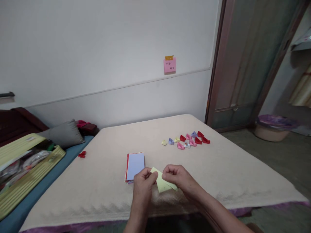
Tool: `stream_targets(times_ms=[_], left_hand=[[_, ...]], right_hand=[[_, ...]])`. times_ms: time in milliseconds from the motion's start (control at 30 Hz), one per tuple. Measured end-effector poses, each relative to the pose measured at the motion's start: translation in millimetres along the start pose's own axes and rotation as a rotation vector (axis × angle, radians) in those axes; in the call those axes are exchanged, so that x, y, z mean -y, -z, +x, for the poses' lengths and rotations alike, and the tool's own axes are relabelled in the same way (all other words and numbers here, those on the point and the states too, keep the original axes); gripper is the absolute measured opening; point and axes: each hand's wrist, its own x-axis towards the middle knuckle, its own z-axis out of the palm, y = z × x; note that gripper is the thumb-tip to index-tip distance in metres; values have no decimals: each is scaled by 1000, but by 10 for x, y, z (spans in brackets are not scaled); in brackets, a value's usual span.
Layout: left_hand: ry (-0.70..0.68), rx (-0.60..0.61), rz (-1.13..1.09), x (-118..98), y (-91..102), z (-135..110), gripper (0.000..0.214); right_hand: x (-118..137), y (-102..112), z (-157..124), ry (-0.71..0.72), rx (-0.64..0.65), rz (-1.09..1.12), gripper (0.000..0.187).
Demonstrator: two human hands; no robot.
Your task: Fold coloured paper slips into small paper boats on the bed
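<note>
A pale yellow sheet of paper (162,185), partly folded, is held up between both hands near the front edge of the covered table. My left hand (143,184) pinches its left upper corner between thumb and fingers. On the other side my right hand (178,178) grips the upper right part, thumb lying on the fold. Just beyond my left hand lies a stack of coloured paper (136,164), a lavender sheet on top and red and other edges showing below. Farther right stand several small folded paper boats (191,141) in red, pink, lavender, yellow and white.
A cream cloth (109,181) covers the table. Small red scraps (82,154) lie at its left side. A grey cushion (63,133) and a yellow plastic case (31,174) are at the left. A pink note (169,65) hangs on the wall. A lined tub (273,127) stands right.
</note>
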Motion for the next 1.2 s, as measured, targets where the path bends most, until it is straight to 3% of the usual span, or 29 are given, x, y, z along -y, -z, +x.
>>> stream_targets(times_ms=[167, 367, 767, 933, 1200], left_hand=[[-50, 11, -107, -62, -31, -40, 34], [49, 95, -390, -128, -59, -70, 23], [79, 164, -427, -121, -36, -83, 18], [66, 142, -365, -128, -38, -85, 18], [-77, 21, -15, -99, 13, -53, 19]], right_hand=[[-10, 17, 2, -19, 49, 157, 15], [-40, 33, 4, -123, 136, 379, 16], [-134, 9, 16, -188, 276, 482, 25], [-120, -33, 3, -189, 295, 488, 22], [-118, -54, 5, -210, 285, 549, 26]])
